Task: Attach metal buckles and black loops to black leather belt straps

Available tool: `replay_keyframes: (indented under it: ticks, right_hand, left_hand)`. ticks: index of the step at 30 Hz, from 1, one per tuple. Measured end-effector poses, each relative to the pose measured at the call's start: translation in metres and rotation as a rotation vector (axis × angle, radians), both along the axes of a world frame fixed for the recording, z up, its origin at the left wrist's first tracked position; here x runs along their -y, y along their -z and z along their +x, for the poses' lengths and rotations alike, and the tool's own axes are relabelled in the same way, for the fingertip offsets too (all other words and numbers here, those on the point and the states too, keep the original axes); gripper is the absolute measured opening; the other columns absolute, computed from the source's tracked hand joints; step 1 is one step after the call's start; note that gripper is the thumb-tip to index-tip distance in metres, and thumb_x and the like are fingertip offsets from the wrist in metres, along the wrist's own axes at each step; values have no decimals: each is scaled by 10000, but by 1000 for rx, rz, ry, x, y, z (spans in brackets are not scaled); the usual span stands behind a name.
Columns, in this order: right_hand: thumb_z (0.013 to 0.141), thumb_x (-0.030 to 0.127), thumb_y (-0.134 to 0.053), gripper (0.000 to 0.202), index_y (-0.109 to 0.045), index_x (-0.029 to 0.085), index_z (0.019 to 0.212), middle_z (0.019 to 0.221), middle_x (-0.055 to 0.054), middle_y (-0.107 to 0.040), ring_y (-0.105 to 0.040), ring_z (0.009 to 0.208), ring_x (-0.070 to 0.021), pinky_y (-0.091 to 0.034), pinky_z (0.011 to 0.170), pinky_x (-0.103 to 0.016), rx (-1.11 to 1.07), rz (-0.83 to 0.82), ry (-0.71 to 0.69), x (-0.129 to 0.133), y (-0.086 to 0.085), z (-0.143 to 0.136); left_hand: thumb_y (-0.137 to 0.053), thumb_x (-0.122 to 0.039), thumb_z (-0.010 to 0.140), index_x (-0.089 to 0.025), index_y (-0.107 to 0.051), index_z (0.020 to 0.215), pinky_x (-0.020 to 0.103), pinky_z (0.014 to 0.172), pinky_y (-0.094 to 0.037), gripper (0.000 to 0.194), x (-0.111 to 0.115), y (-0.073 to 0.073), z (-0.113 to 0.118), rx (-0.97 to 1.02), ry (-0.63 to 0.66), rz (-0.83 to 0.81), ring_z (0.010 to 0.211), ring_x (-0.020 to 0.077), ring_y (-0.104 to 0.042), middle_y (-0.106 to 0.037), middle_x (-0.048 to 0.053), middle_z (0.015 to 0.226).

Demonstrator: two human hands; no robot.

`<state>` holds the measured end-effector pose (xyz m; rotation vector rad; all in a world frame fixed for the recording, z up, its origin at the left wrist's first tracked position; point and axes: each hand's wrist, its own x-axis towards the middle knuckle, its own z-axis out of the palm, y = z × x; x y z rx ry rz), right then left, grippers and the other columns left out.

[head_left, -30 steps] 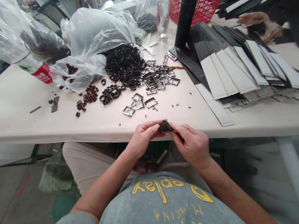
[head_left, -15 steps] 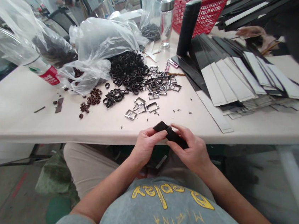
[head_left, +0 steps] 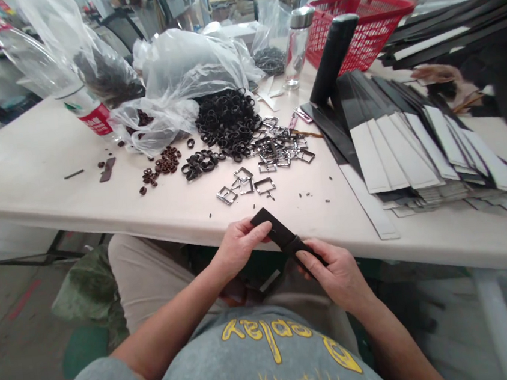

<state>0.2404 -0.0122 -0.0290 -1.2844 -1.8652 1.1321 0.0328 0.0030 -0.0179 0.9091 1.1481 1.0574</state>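
Left fingers, right fingers: pinching black strap | buckles, black-loop pile beyond | strip stack rightward

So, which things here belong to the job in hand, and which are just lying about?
Likely part of the job:
black strip, held in left hand and right hand
black loops
metal buckles
stacked strips with white ends

Probably just lying about:
clear bottle with metal lid
black cylinder
red basket
red-labelled bottle

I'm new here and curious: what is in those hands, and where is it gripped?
A black strip: the left hand pinches near its far end, the right hand grips its nearer part.
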Motion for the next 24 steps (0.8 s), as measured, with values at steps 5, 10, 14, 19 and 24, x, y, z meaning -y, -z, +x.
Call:
replay_keyframes:
  ticks: [5, 10, 14, 19, 24]
  right_hand:
    - [902, 473, -639, 493, -550, 218, 1315, 1071, -67, -728, -717, 863, -230, -572, 749, -329, 126, 317, 125, -2, 6, -12]
    - [953, 420, -606, 340, -602, 178, 1193, 1023, -78, -729, -722, 874, -225, -556, 737, -310, 238, 653, 212, -3, 9, -32]
    - [952, 398, -627, 327, -621, 151, 1165, 972, -72, -726, -719, 829, -204, -537, 726, -287, 278, 743, 221, -2, 10, -33]
    - [949, 365, -617, 249, -643, 163, 1092, 904, -53, -726, -715, 765, -198, -533, 686, -288, 267, 749, 168, -4, 9, -26]
    - [927, 342, -625, 211, -645, 193, 1075, 910, -68, -729, -708, 776, -228, -551, 725, -330, 220, 631, 226, -4, 5, -16]
  left_hand:
    - [-759, -377, 751, -150, -676, 937, 238, 646, -507, 305, -2, -2, 2, 0, 30, 77, 667, 127, -619, -680, 11, 773]
    - [-728, -335, 772, -158, -574, 1272, 197, 564, -423, 551, -1, 1, 11, -6, 14, 75, 565, 81, -509, -557, -49, 654]
    - [-737, -333, 765, -155, -530, 1351, 205, 599, -440, 646, 2, 1, 11, 53, 4, 86, 597, 82, -519, -575, -35, 704]
    - [-669, -371, 846, -170, -614, 1277, 254, 666, -501, 479, 2, 0, -6, -83, 95, 204, 687, 138, -625, -679, 22, 781]
    - [-597, -328, 914, -203, -743, 1007, 382, 942, -502, 213, -29, -6, -68, -841, -86, 578, 990, 235, -674, -746, 96, 1017]
